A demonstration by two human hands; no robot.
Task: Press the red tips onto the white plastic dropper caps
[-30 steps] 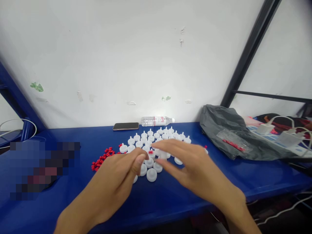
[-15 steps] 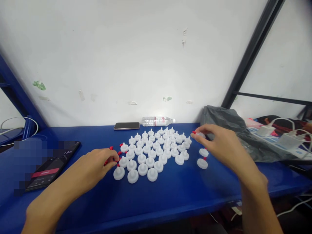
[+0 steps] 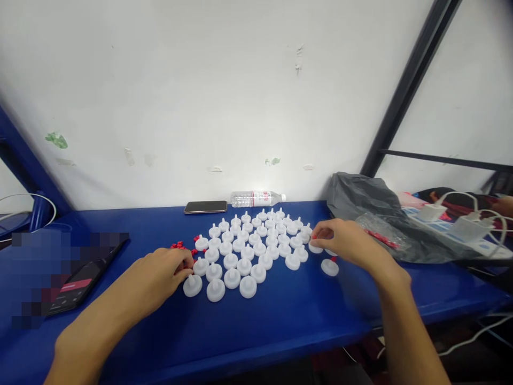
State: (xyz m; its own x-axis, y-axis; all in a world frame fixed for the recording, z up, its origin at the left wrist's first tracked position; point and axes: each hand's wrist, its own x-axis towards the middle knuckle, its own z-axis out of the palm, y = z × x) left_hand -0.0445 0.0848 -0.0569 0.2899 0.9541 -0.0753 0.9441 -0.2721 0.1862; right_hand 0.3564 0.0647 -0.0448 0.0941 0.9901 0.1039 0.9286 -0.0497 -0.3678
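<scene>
Several white round plastic caps with thin upright spouts [image 3: 247, 266] stand close together on the blue table [image 3: 280, 326]. My left hand [image 3: 166, 272] is closed at their left edge, fingertips pinched beside small red caps [image 3: 178, 245]. What it pinches is hidden. At the right side of the group, my right hand [image 3: 339, 239] is closed on a white spouted cap [image 3: 316, 247] with red at its tip, low over the table. Another red-tipped white cap [image 3: 329, 267] sits in front of that hand, and one more is partly covered by the hand.
A phone [image 3: 206, 207] and a clear plastic bottle [image 3: 256, 199] lie by the wall. At left is a larger phone with a lit screen [image 3: 80, 283]. A grey plastic bag [image 3: 360, 195], a clear bag of red pieces [image 3: 382, 238] and a power strip [image 3: 457, 230] are at right.
My right hand has come down and toward me with the red-tipped white cap, bringing it to the table. The left hand stays among the red caps. The view has shifted slightly.
</scene>
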